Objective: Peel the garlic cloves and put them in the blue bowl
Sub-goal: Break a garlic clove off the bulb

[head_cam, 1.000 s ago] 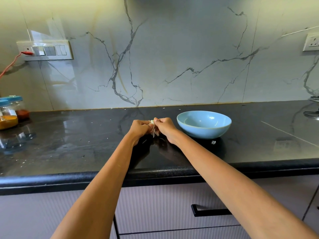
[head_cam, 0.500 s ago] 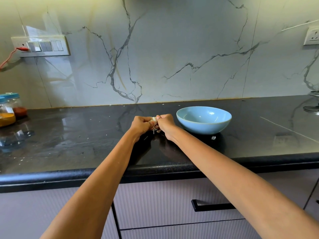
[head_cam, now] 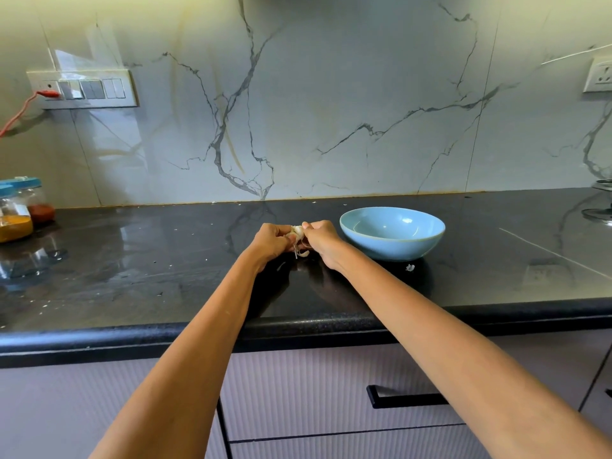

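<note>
Both hands have barely moved — the left hand (head_cam: 273,240) and right hand (head_cam: 319,238) still pinch the garlic (head_cam: 298,232) over the counter (head_cam: 165,260), peeling it beside the blue bowl (head_cam: 392,234) — next, I think, pull the skin off.

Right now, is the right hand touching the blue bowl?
Apart. The head view shows a strip of dark counter between the right hand, which pinches the garlic, and the blue bowl.
</note>
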